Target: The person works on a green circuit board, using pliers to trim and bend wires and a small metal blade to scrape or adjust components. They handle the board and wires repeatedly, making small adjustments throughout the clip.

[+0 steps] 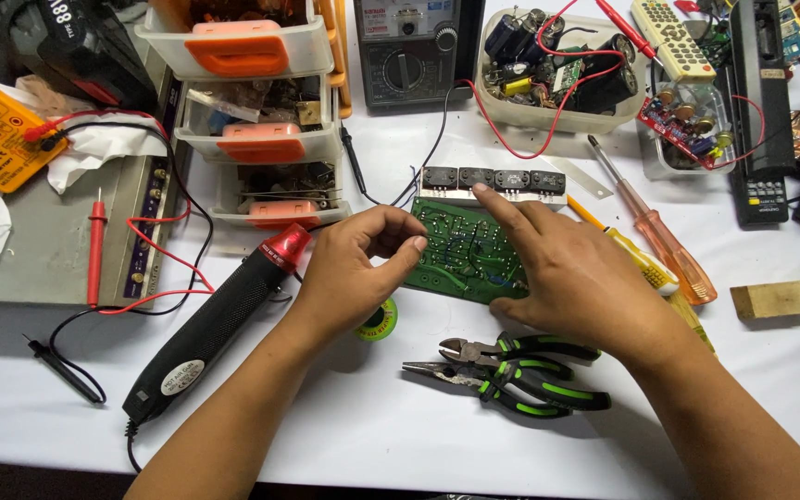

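Note:
A green circuit board (pixel 460 255) lies solder side up on the white table, with a row of black transistors (pixel 493 180) along its far edge. My left hand (pixel 354 264) pinches the board's left edge between thumb and fingers. My right hand (pixel 571 273) rests flat over the board's right side, index finger stretched to the transistors. A small green solder spool (pixel 380 322) peeks out under my left hand.
A black hot air gun with a red tip (pixel 224 319) lies left of my hands. Green-handled pliers and cutters (pixel 511 370) lie in front. Screwdrivers (pixel 659 236), multimeters (pixel 416 51), a bin of capacitors (pixel 557 69), orange-handled drawers (pixel 252 102) and a wood block (pixel 780 298) crowd the back and sides.

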